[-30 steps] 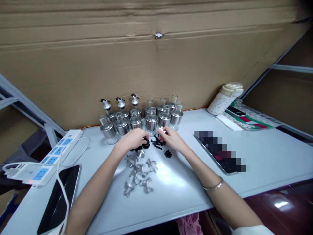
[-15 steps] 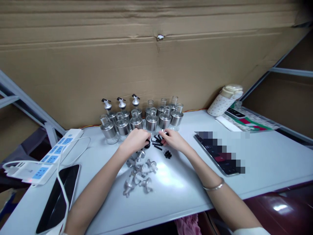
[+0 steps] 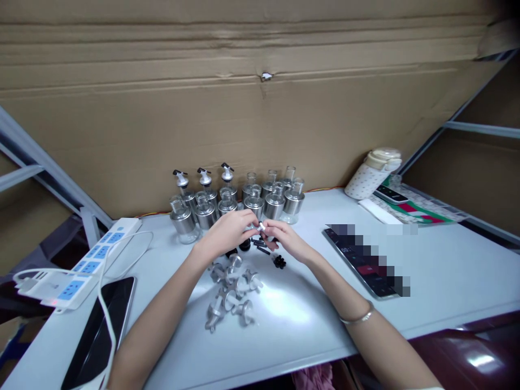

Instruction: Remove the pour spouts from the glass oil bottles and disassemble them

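Observation:
Between the fingertips of my two hands is a small silver spout piece point(image 3: 262, 227). My left hand point(image 3: 238, 228) pinches it from the left, and my right hand point(image 3: 284, 237) grips it from the right, fingers closed. Below them lie black sticks point(image 3: 262, 249), a cluster of small black caps point(image 3: 279, 262) and black rings point(image 3: 244, 245), partly covered by the hands. Several silver spout parts point(image 3: 230, 299) form a loose pile nearer to me. Behind the hands stand glass bottles with metal bands point(image 3: 274, 204); three in the back left carry spouts with black levers point(image 3: 205, 176).
At the left are a white power strip point(image 3: 91, 260), its cable, and a dark tablet point(image 3: 101, 330). A phone point(image 3: 359, 262) lies at the right, with a tilted white flask point(image 3: 371, 173) farther back. Cardboard point(image 3: 252, 124) rises behind the bottles.
My hands have come together, and the silver piece now shows between them. My left hand has moved right, away from the black ring near its fingertips. The view has shifted slightly.

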`<state>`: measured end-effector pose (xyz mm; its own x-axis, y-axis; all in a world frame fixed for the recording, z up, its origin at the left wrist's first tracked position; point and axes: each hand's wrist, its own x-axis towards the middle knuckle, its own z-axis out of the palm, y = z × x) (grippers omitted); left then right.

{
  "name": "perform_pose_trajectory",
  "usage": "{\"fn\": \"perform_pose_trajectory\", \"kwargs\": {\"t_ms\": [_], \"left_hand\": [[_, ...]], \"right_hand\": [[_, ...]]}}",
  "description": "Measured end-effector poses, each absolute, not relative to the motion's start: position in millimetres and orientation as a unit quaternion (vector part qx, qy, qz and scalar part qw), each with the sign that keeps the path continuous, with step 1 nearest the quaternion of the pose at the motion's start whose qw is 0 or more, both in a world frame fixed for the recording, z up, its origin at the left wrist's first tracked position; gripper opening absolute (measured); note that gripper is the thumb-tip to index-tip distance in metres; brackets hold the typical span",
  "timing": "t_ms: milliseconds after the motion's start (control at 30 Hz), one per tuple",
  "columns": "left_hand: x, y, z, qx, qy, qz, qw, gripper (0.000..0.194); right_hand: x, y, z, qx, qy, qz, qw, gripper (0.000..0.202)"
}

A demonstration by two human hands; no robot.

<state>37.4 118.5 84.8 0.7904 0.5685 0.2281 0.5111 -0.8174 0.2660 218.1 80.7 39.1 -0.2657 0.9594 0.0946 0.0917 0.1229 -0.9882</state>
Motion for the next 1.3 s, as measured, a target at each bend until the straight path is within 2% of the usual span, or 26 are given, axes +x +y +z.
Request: {"fn": "perform_pose_trajectory", "kwargs": {"t_ms": [100,267,533,800,1000,1167,1300], "left_hand": [[37,116,87,0.941,0.258,0.200,0.087,0.013],[38,110,92,0.949,0.230,0.200,0.084,0.020],[36,113,95,0.927,0.304,0.174,0.135,0.028],[33,113,94,0.911,0.332,0.150,0.192,0.023],[14,124,102,0.883,0.392,0.180,0.186,0.016],[33,114,88,0.939,0.281,0.083,0.179,0.005],[57,102,66,0.960,0.216,0.034,0.175,0.012]], "right_hand": [[217,78,43,-0.348,-0.548,0.616,0.446,0.010],[217,77,42,-0.290,-0.500,0.699,0.422,0.015],[211,79,41,-0.351,-0.496,0.627,0.488,0.033],[205,77,37,-0.392,-0.560,0.521,0.511,0.046],[217,86,36,-0.470,-0.494,0.496,0.539,0.049],[226,94,35,-0.470,-0.398,0.491,0.616,0.038],[228,96,33,-0.490,-0.360,0.495,0.621,0.035]]}}
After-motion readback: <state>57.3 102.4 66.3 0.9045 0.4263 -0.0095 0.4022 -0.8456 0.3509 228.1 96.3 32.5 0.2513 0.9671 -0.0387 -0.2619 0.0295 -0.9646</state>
